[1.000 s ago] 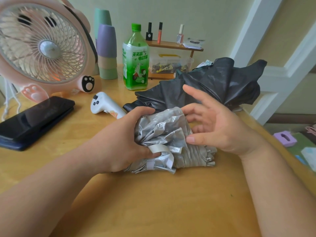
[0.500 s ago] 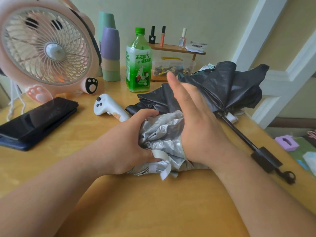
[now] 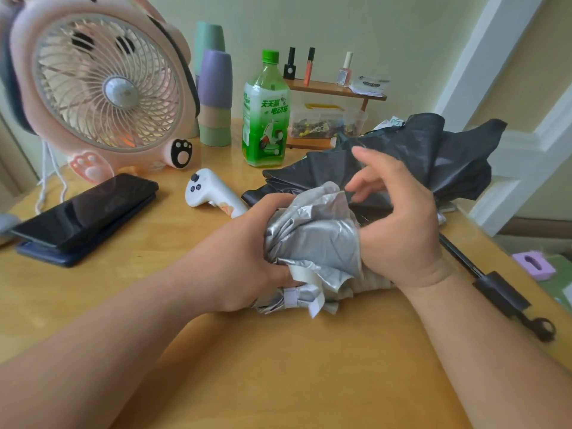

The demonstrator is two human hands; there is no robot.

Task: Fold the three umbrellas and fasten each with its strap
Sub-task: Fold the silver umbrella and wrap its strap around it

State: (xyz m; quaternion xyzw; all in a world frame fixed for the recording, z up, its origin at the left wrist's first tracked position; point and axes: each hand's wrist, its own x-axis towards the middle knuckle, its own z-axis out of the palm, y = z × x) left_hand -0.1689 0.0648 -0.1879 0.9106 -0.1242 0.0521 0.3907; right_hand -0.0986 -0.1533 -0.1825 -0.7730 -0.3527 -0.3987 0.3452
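Note:
A crumpled silver umbrella point(image 3: 312, 239) lies on the wooden table point(image 3: 278, 366) between my hands. My left hand point(image 3: 244, 258) grips its left side, thumb pressed on the white strap point(image 3: 305, 274); a loose strap end point(image 3: 316, 308) hangs below. My right hand point(image 3: 399, 218) rests its heel against the umbrella's right side, fingers loosely curled and blurred above the canopy, holding nothing. Behind lies a black umbrella point(image 3: 433, 156), canopy loose, its shaft and black handle point(image 3: 501, 294) stretching to the right table edge.
A pink fan point(image 3: 102, 88) stands at back left, with stacked cups point(image 3: 215, 97), a green bottle point(image 3: 266, 116) and a small wooden shelf point(image 3: 334, 91) behind. A phone point(image 3: 89, 205) and a white controller point(image 3: 210, 193) lie to the left.
My right hand went from open beside the silver umbrella to pressing against its right side, and its fingers now curl over the top. My left hand keeps its grip.

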